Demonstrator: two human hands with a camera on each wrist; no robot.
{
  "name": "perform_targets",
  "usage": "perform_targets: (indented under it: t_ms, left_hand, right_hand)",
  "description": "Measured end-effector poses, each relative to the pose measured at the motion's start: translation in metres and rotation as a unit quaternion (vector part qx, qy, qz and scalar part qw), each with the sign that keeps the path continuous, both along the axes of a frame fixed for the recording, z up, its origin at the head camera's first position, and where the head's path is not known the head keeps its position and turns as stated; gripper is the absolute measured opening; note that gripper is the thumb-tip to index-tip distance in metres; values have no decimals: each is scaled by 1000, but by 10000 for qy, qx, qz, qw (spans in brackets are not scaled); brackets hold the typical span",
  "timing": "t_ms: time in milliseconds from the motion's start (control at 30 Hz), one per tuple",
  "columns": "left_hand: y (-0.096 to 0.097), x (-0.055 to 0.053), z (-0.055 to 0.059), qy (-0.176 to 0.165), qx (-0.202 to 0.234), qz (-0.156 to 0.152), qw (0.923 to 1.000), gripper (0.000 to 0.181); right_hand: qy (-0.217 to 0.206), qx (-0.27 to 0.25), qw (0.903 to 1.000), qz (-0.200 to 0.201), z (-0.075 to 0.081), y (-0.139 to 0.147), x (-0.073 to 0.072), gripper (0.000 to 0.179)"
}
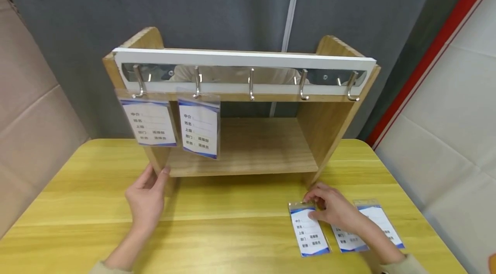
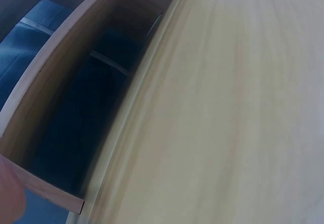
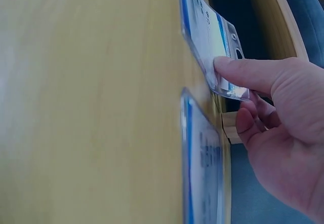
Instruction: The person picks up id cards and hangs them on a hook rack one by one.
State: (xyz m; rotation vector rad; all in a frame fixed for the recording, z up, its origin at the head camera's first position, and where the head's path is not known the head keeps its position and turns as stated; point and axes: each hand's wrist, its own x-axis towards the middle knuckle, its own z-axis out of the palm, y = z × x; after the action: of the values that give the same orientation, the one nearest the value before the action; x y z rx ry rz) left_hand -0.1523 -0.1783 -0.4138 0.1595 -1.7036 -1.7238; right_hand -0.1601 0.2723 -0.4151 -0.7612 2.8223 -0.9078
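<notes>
My left hand (image 1: 147, 201) grips the lower left side panel of a wooden desk shelf (image 1: 248, 145), thumb in front and fingers round the outside. Only a blurred part of that hand (image 2: 9, 196) enters the left wrist view. Near the shelf's right foot, my right hand (image 1: 337, 211) pinches the top edge of a badge in a clear sleeve (image 1: 310, 237). The right wrist view shows the thumb on the badge's printed face (image 3: 205, 36), its slotted top edge bent up. Two badges lie to the right, a nearer one (image 1: 350, 241) partly under the forearm and another (image 1: 381, 222).
Across the shelf's top front runs a white hook rail (image 1: 248, 56) with several metal hooks. One badge (image 1: 151, 123) hangs at the leftmost hook and another badge (image 1: 199, 127) at the second. Everything stands on a yellow wooden table (image 1: 232, 231), with a grey curtain (image 1: 232, 3) behind.
</notes>
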Motion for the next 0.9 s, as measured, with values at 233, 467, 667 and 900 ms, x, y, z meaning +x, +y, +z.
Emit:
perform_targets:
  t_ms: [233,467,667,900]
  left_hand:
    - [0,0,0,27,2,-23,10000,39]
    - [0,0,2,78,108,-101,9999,39]
    - [0,0,2,66,66,-105,9999,39]
    - [-1,0,1,29,-30,-85,10000,39]
  right_hand:
    - [194,-251,9995,-91,-1,-2,0,26]
    - [252,-530,9977,-330,0,-4,1,24]
    - [111,-743,9963,-414,-1,-7,1,25]
    - [-112,-1240,9918,-279,-1,-11,1,23]
